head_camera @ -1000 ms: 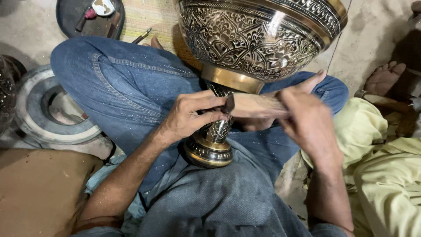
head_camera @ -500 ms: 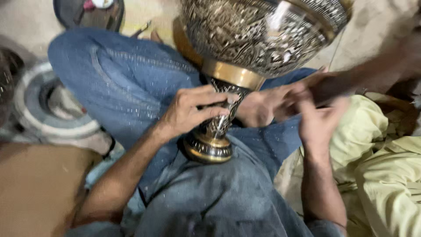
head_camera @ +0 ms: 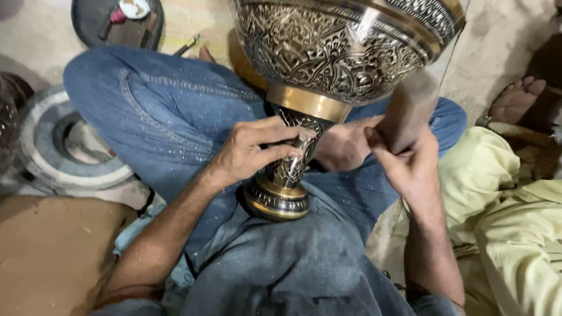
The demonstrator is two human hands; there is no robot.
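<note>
Sandy floor behind, denim lap at centre. Left hand (head_camera: 249, 153) curled snugly round stem of engraved brass goblet (head_camera: 328, 64), base on lap. Right hand (head_camera: 410, 167) closed round blurred wooden handle (head_camera: 413, 108); bowl top cropped.

Left hand (head_camera: 249, 153) clenched in grip; right hand (head_camera: 410, 167) raised, closed.

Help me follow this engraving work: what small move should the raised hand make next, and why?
Probably bring the blurred wooden mallet in the right hand down toward the stem of the engraved brass goblet-shaped vase, because the left hand pinches a small tool against it there.
</note>
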